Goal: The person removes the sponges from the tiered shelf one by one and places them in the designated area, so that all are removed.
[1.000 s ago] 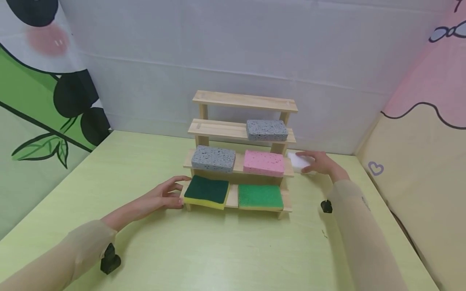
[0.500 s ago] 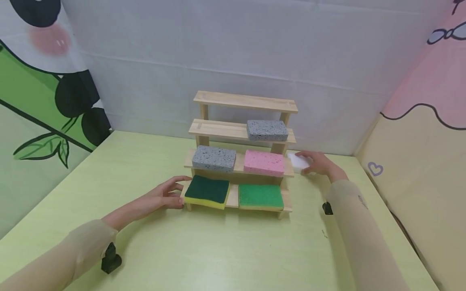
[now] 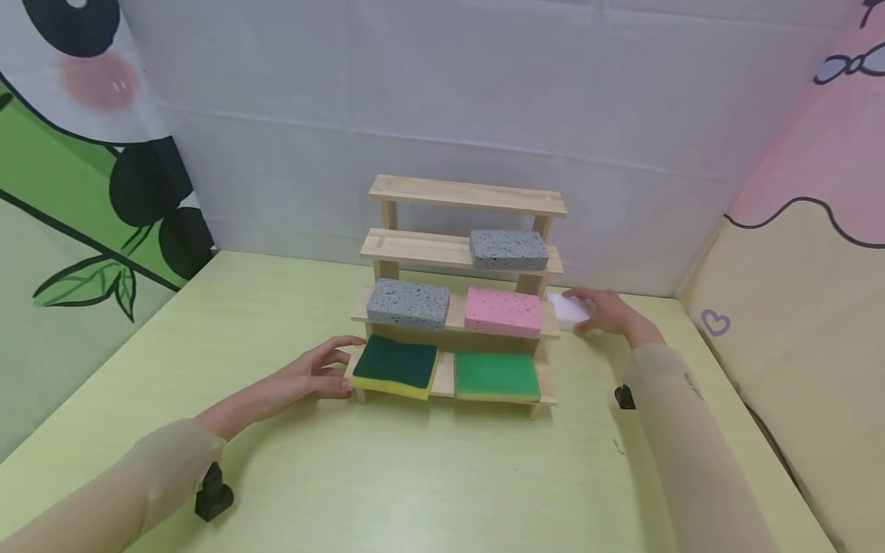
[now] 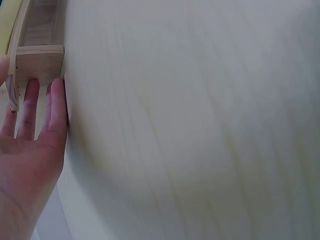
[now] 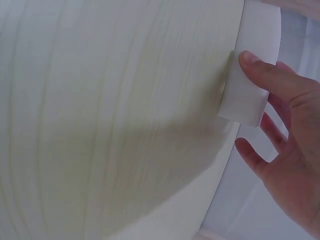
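Note:
My left hand rests with its fingertips against the left end of the lowest step of a wooden tiered rack. In the left wrist view, the straight fingers touch the rack's side leg. My right hand pinches a white sponge beside the rack's right end, thumb on one face and fingers behind. On the lowest step lie a dark green and yellow sponge and a bright green sponge. Above them sit a grey sponge and a pink sponge. Another grey sponge occupies the third step's right side.
The rack stands on a pale yellow-green table, near a white cloth backdrop. Printed panels border the table at left and right, the beige one close to the right arm. A black wrist device hangs below the left sleeve.
Both hands, the rack and the sponges hold their places. The head view has shifted very slightly.

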